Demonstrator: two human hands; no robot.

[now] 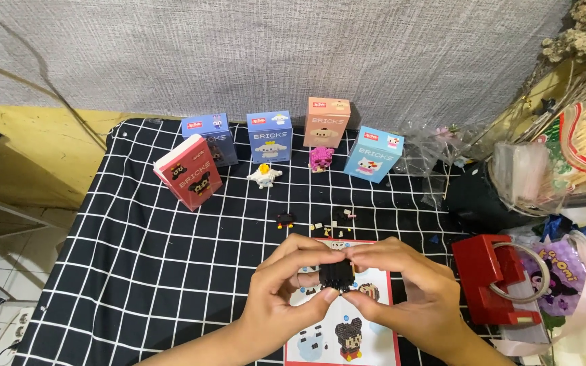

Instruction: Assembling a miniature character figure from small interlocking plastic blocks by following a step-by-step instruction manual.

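both hands meet over the worktop (pixel 137 271), left hand (pixel 286 288) and right hand (pixel 408 288) closed round a small black brick block (pixel 337 276), fingers (pixel 306 254) pinched on it from each side. beneath the fingers lies the instruction sheet (pixel 320 339); just beyond them, loose brick pieces (pixel 334 222). looks like mid-assembly, pressing bricks together. any next piece would call for one hand letting go while the other keeps the block steady.

small black brick block (pixel 337 275), pinched between fingers (pixel 304 261)
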